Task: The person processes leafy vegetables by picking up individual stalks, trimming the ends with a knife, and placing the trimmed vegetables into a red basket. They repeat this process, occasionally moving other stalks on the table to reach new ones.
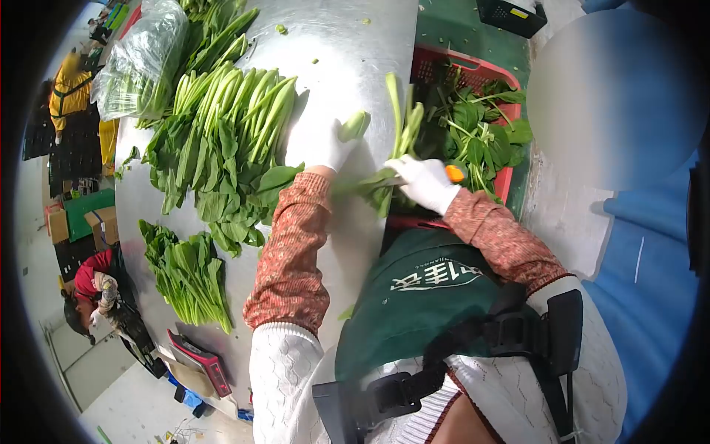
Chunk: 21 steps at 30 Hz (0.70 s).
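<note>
My left hand [334,152], in a white glove, is closed around a leafy green stalk [353,126] whose pale thick end sticks out past the fingers. To its right, my white-gloved right hand [427,182] is closed too. An orange handle end [454,174] shows at its back, and a blurred, blade-like strip [362,184] runs from its fingers toward my left wrist. Pale stems [400,122] stand up at its fingertips, overlapping the table edge. Left of my hands lies a large pile of leafy greens [222,133] on the metal table [333,52].
A red crate [484,63] of loose leaves stands beside the table at right. Bagged greens [144,63] lie at the far left, a smaller bunch [188,274] nearer. A red scale [201,361] sits beyond the table edge. Another person [92,285] bends at left.
</note>
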Available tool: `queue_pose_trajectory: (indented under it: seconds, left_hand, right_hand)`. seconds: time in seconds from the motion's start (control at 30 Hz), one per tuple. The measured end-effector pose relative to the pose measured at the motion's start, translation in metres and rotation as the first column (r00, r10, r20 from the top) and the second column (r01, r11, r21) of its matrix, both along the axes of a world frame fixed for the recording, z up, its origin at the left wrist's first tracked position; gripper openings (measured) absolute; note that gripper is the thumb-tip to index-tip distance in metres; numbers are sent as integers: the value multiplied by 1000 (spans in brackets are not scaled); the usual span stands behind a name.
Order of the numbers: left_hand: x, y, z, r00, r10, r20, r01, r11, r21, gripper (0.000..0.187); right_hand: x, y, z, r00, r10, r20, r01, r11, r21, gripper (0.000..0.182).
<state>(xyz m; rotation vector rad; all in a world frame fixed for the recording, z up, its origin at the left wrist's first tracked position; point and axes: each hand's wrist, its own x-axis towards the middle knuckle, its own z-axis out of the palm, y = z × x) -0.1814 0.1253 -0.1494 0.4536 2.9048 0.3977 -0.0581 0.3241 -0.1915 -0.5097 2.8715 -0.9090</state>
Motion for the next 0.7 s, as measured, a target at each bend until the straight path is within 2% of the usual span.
queue_pose_trajectory:
  seconds: [0.07, 0.13, 0.2, 0.23, 0.27, 0.33, 0.37, 0.4, 0.47, 0.57, 0.7]
  left_hand:
    - [0, -1, -6, 999, 33, -14, -32, 999, 19, 34]
    - [2, -1, -2, 996, 83, -16, -82, 994, 73, 33]
    - [16, 1, 14, 990, 137, 5, -136, 977, 161, 33]
    - [21, -4, 6, 992, 126, -26, -111, 941, 319, 30]
    - [27, -5, 8, 990, 132, 37, -136, 907, 397, 27]
    - [41, 0, 27, 992, 120, -30, -91, 874, 477, 28]
    - [47, 0, 28, 974, 186, 133, -228, 810, 540, 32]
    - [49, -1, 29, 985, 77, -156, 8, 876, 483, 32]
    - [60, -1, 40, 972, 79, -221, 47, 858, 512, 32]
    - [73, 8, 57, 945, 71, -320, 80, 896, 436, 35]
    - [92, 12, 76, 881, 52, -471, 175, 888, 426, 43]
  right_hand:
    - [6, 34, -31, 984, -154, -87, 150, 988, -48, 47]
    - [8, 64, -32, 950, -312, -16, 313, 949, 32, 56]
    - [4, 76, -3, 902, -419, 100, 420, 908, 19, 61]
    - [0, 76, 8, 900, -430, 74, 433, 900, -38, 60]
    - [-8, 71, 23, 896, -429, 118, 437, 898, -49, 55]
    - [-21, 54, 49, 930, -364, 51, 365, 900, -237, 49]
    - [-27, 42, 63, 929, -364, 68, 369, 895, -250, 46]
    - [-34, 34, 69, 941, -333, 55, 333, 886, -324, 44]
    - [-40, 19, 84, 959, -271, 77, 282, 916, -286, 43]
    - [-43, 9, 97, 972, -221, 84, 236, 927, -291, 41]
    - [-41, 6, 104, 980, -169, 108, 194, 936, -293, 37]
